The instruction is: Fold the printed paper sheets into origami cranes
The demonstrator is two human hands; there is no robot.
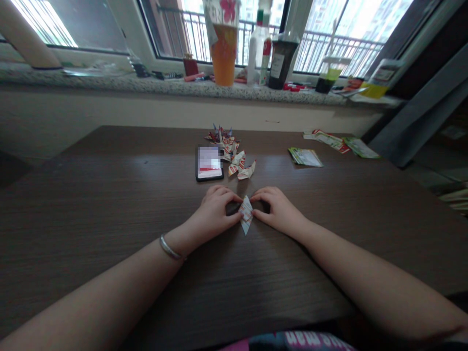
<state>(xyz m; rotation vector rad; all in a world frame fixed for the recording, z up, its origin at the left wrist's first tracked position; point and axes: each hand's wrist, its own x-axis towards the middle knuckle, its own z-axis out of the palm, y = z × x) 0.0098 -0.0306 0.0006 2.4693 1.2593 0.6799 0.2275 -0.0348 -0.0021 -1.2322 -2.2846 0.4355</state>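
A small diamond-shaped piece of folded paper (pixel 246 214), pale with reddish print, stands between my two hands over the dark wooden table (pixel 109 209). My left hand (pixel 220 207), with a silver bangle at the wrist, pinches its left edge between thumb and fingers. On the opposite edge, my right hand (pixel 276 208) grips the paper the same way. Just beyond my hands lies a cluster of folded paper pieces (pixel 229 146) with red print and pointed tips. Beside that cluster is a phone (pixel 209 163) with its screen lit and partly blurred.
Flat green-and-white packets (pixel 305 157) lie at the right rear, near a red-and-white wrapper strip (pixel 331 140). Behind the table, a granite windowsill (pixel 164 88) carries a tall cup of orange drink (pixel 224 56), a dark bottle (pixel 281 63) and other small items.
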